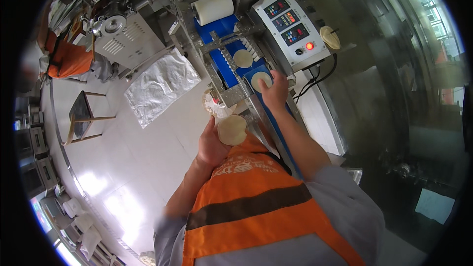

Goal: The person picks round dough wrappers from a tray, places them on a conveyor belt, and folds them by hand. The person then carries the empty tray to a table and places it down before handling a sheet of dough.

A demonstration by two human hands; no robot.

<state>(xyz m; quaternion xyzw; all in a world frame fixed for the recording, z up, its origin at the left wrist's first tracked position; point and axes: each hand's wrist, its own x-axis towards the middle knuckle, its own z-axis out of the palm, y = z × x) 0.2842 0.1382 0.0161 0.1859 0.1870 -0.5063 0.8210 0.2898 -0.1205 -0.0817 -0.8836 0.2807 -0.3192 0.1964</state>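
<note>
Round, pale dough wrappers [232, 130] rest in my left hand [212, 145], held in front of my apron with the thumb at their edge; I cannot tell how many are stacked. At the near end of the machine's blue conveyor belt [224, 71], my right hand [276, 92] closes its thumb and fingers on the edge of another dough wrapper [259, 83]. One more wrapper [243, 59] lies flat on the belt just beyond it. Farther up the machine sits a thick pale dough roll [215, 9].
A control box [290, 27] with a lit red button stands right of the belt. A round wrapper-like piece [330, 37] hangs beside it. Left are a silvery sheet [162, 84], a stool [83, 117] and another machine [125, 39]. Someone in orange [69, 56] is at far left.
</note>
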